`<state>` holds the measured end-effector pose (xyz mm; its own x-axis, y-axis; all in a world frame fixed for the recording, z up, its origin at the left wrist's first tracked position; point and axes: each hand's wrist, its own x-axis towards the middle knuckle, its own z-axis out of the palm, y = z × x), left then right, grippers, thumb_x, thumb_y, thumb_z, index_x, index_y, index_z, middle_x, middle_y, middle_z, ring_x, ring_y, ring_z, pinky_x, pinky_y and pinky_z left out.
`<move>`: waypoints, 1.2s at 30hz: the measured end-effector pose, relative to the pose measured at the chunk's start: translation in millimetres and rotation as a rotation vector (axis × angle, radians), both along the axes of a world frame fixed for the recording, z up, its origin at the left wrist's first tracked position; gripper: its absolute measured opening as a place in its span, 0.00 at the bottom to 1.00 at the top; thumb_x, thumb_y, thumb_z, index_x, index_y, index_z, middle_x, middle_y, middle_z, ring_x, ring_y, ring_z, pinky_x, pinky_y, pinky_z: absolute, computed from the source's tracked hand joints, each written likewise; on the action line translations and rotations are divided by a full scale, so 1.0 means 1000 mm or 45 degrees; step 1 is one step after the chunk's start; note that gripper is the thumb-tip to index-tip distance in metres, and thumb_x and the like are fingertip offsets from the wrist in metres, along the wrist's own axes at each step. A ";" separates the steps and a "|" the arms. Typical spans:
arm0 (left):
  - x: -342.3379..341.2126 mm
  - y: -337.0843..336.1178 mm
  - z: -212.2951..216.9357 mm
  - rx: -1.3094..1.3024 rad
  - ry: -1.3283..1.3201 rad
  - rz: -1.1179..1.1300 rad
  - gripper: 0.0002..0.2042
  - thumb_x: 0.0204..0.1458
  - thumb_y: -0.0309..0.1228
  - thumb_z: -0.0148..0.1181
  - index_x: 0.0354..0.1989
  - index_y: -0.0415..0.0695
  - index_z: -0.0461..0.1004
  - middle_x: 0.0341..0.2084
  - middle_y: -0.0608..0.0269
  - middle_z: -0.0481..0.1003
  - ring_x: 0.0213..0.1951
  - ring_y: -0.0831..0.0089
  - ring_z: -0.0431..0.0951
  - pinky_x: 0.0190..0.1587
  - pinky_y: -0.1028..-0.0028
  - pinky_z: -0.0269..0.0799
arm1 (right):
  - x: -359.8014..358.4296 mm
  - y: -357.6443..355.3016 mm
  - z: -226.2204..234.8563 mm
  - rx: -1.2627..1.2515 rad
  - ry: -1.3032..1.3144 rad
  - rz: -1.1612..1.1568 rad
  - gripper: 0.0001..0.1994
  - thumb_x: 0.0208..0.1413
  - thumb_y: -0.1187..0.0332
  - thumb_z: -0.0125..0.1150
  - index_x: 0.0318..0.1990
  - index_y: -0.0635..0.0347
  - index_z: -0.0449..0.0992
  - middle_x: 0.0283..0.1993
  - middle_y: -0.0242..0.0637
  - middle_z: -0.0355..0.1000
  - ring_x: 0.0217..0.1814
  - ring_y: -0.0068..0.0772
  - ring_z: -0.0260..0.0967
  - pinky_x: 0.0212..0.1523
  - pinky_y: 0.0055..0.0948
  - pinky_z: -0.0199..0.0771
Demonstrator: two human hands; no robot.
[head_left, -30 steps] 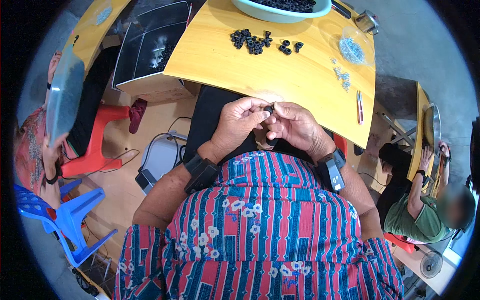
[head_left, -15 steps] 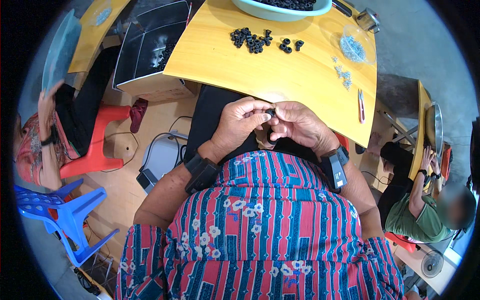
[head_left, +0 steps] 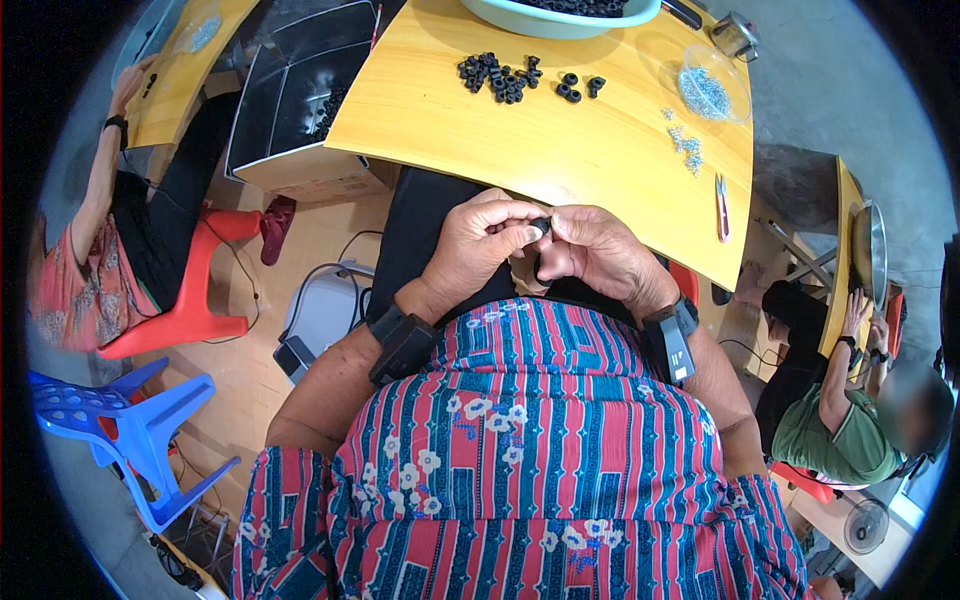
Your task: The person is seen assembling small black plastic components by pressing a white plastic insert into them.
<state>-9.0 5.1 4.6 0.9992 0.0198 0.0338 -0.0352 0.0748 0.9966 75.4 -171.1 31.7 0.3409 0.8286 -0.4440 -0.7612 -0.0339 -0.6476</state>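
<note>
Yellow desk (head_left: 560,140) ahead; left hand (head_left: 480,245) and right hand (head_left: 595,250) meet below its edge, fingertips pinching one small black ring (head_left: 541,225) between them. Loose rings (head_left: 500,75) wait in a pile, a basin (head_left: 555,15) beyond: plenty left.

Both hands meet at the lap, left hand (head_left: 478,243) and right hand (head_left: 598,251) fingers pinched

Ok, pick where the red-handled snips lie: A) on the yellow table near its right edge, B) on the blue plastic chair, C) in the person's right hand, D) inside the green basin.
A: the red-handled snips lie flat on the yellow table near its right edge, apart from both hands.
</note>
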 end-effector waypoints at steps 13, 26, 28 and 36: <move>0.001 -0.002 -0.006 -0.314 0.133 -0.206 0.21 0.52 0.23 0.56 0.55 0.33 0.63 0.36 0.65 0.72 0.37 0.81 0.72 0.43 0.80 0.70 | -0.010 0.005 0.006 -0.355 -0.694 0.008 0.08 0.60 0.73 0.47 0.43 0.68 0.70 0.27 0.30 0.68 0.27 0.17 0.65 0.31 0.20 0.70; 0.000 -0.009 0.005 -0.430 0.084 -0.123 0.19 0.53 0.27 0.57 0.53 0.34 0.66 0.32 0.67 0.72 0.31 0.86 0.71 0.33 0.84 0.71 | -0.020 0.012 0.009 -0.439 -1.411 -0.068 0.11 0.53 0.77 0.52 0.44 0.66 0.69 0.32 0.42 0.70 0.32 0.30 0.71 0.35 0.26 0.71; 0.001 -0.005 0.009 -0.339 0.104 -0.158 0.20 0.53 0.26 0.55 0.54 0.33 0.64 0.39 0.63 0.71 0.39 0.81 0.71 0.42 0.80 0.69 | -0.018 0.012 0.011 -0.439 -1.470 -0.074 0.11 0.52 0.77 0.52 0.44 0.66 0.69 0.33 0.44 0.70 0.33 0.33 0.71 0.36 0.28 0.72; 0.003 -0.002 0.008 -0.048 0.056 -0.210 0.20 0.54 0.26 0.53 0.55 0.32 0.63 0.42 0.59 0.71 0.44 0.78 0.71 0.48 0.78 0.68 | -0.018 0.011 0.007 -0.482 -1.550 -0.049 0.12 0.50 0.77 0.54 0.44 0.66 0.69 0.35 0.46 0.70 0.36 0.41 0.71 0.39 0.31 0.71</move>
